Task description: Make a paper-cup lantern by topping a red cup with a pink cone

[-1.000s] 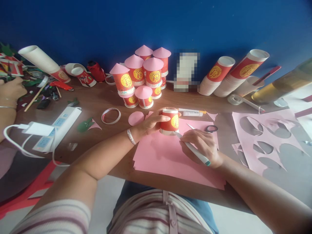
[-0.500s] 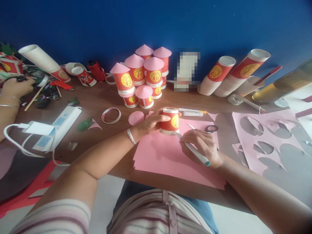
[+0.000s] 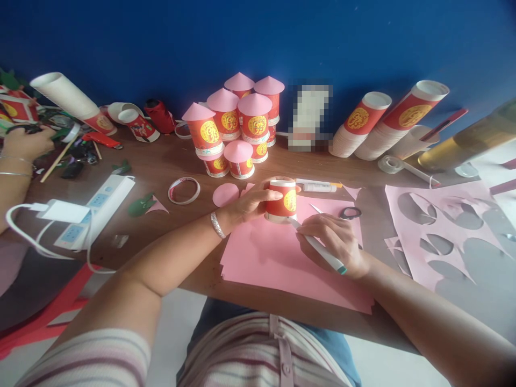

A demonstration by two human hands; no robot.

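Observation:
My left hand is wrapped round a red paper cup with a gold emblem. The cup stands upside down, its white rim band at the bottom, over a stack of pink paper. In my right hand is a white marker with a green end, its tip touching the cup's rim band. Behind that hand shows a pair of scissors, black handle loop and pale blade tip, the rest hidden. A pink paper disc lies beside my left wrist.
Several red cups with pink cone roofs stand stacked behind. Cup stacks lean against the blue wall. A tape roll, a power strip and cut pink sheets lie around. Another person's hand is at far left.

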